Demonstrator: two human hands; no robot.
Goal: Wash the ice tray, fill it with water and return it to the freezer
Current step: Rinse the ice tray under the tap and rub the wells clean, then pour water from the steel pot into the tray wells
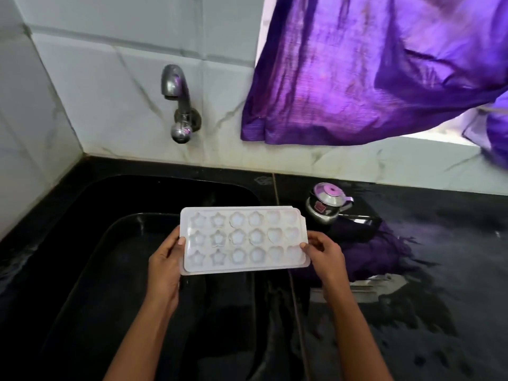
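Your left hand [165, 259] and right hand [324, 254] each clamp one short end of the white ice tray [243, 239], level above the black sink [115, 243]. The tap [178, 103] runs dry; washing, filling and freezing likely remain.

Two bare forearms enter from the bottom edge, one at about 7 o'clock and the other at about 5 o'clock. No sleeve covers either arm up to the frame edge. The left hand [165, 266] and right hand [325, 258] are bare, with short, plain nails on the thumbs.
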